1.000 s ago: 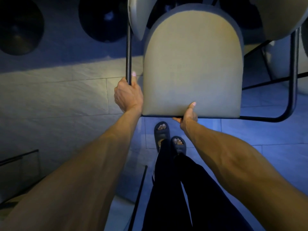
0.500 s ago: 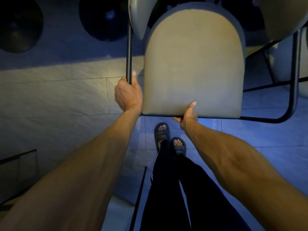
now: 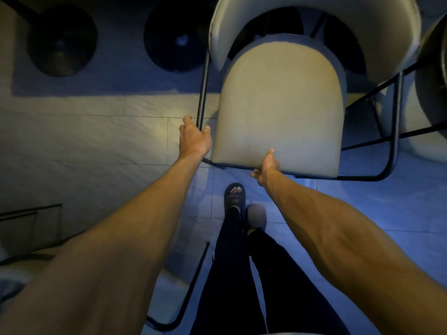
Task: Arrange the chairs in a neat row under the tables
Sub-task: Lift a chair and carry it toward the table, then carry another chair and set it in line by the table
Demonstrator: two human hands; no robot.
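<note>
A chair with a beige padded seat [image 3: 280, 105], a curved beige backrest [image 3: 314, 10] and a black tubular frame [image 3: 394, 131] stands on the tiled floor right in front of me, with its backrest away from me. My left hand [image 3: 193, 139] is wrapped loosely around the frame's left tube beside the seat, its fingers partly spread. At the seat's near edge my right hand [image 3: 266, 165] grips with the thumb on top and the fingers underneath. Both arms are stretched out.
Two round dark table bases [image 3: 63, 42] [image 3: 176, 39] sit on the floor at the upper left. Another beige chair [image 3: 430, 81] stands close on the right. A black chair frame [image 3: 183, 298] lies by my legs, and my sandalled feet [image 3: 234, 194] are below the seat.
The chair has moved away from me, toward the table bases, and my arms have stretched out after it. My left hand's grip on the tube has loosened.
</note>
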